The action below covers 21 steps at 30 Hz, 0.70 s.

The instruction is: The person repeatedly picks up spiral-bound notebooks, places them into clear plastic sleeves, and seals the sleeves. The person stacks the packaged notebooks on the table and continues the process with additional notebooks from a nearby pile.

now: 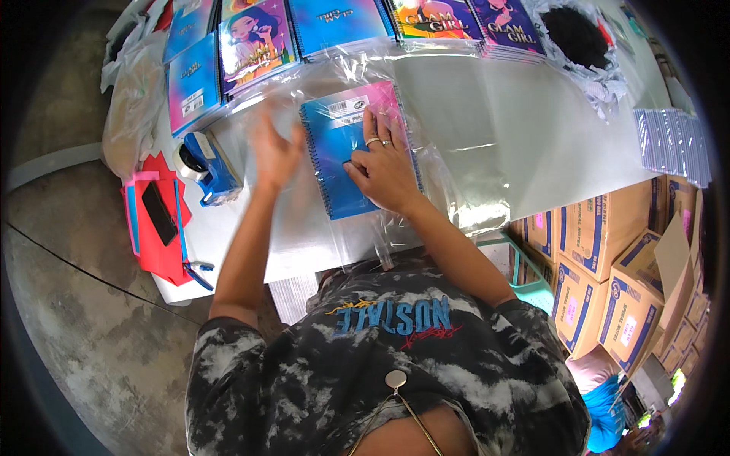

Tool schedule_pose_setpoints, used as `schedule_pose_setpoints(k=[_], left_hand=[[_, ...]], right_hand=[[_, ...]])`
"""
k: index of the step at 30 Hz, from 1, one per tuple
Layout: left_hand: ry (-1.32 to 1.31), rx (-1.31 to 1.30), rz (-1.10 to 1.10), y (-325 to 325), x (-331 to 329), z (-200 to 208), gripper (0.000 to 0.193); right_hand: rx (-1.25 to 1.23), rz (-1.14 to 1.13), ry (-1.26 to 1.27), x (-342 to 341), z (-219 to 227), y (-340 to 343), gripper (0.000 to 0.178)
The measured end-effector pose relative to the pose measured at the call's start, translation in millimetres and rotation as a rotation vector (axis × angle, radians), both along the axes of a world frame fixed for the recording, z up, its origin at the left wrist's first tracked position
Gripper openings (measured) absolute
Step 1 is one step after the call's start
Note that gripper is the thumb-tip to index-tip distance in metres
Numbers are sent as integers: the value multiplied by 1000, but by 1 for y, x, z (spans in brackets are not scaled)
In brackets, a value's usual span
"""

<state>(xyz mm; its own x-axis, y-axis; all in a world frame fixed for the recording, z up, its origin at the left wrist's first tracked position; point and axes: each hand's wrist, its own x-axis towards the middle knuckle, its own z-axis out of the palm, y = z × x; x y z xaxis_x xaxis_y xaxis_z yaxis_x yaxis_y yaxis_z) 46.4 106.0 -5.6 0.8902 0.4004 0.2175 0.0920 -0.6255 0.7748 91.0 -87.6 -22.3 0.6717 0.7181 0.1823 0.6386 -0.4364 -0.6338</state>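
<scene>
A spiral notebook (340,163) with a blue and pink cover and a barcode label lies on the table in front of me, with clear plastic film (437,171) around and under it. My right hand (386,166) rests flat on its cover, fingers stretched out, two of them with rings. Just left of the notebook, my left hand (275,158) is raised and blurred by motion, its thumb spread from the fingers. Nothing can be made out in it. Beside it stands a blue tape dispenser (219,173).
Stacks of notebooks (338,26) line the table's far side. On the left lie a dark phone (159,213), red sheets (163,254) and a blue-handled tool (199,275). Wrapped bundles (671,144) sit at the right edge; cardboard boxes (597,235) and a teal crate (532,295) stand below.
</scene>
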Motion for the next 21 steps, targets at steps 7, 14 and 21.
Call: schedule_pose_setpoints(k=[7,14,21], left_hand=[[131,422,-129,51,148,30,29],[-257,459,158,8,62,17,33],[272,694,-29,-86,-5,-11,56]], right_hand=[[-49,41,-69,3,8,-3,20],[-16,22,-23,7,6,-10,21],[238,115,251,21,16,-21,25]])
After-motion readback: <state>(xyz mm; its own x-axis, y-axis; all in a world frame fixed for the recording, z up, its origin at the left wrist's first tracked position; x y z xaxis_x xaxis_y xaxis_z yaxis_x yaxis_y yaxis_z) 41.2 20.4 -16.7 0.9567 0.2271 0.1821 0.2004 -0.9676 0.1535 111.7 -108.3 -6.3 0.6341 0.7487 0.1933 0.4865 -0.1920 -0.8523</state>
